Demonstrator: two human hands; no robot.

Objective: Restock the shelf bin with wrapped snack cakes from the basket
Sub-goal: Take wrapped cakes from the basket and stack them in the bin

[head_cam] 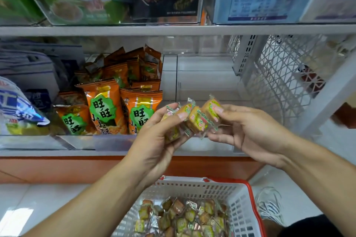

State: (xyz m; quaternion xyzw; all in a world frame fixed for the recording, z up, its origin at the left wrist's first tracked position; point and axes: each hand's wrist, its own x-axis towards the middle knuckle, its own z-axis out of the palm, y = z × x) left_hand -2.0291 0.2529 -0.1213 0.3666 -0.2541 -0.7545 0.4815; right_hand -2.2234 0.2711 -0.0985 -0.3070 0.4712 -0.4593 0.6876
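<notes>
Cakes (pixel 194 119) | light, soft, slippery wrap; take by sides | my left hand (pixel 154 146), right hand (pixel 250 131) fingers pinched on them | bin (pixel 208 75) just beyond fingers

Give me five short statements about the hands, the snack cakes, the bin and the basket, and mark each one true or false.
1. Both hands hold wrapped snack cakes. True.
2. The left hand is empty. False: it grips cakes, as does the right hand.
3. The basket still holds many cakes. True.
4. The clear bin behind the hands is full of cakes. False: none show in it.
5. The orange snack bags lie right of the clear bin. False: they are to its left.
</notes>
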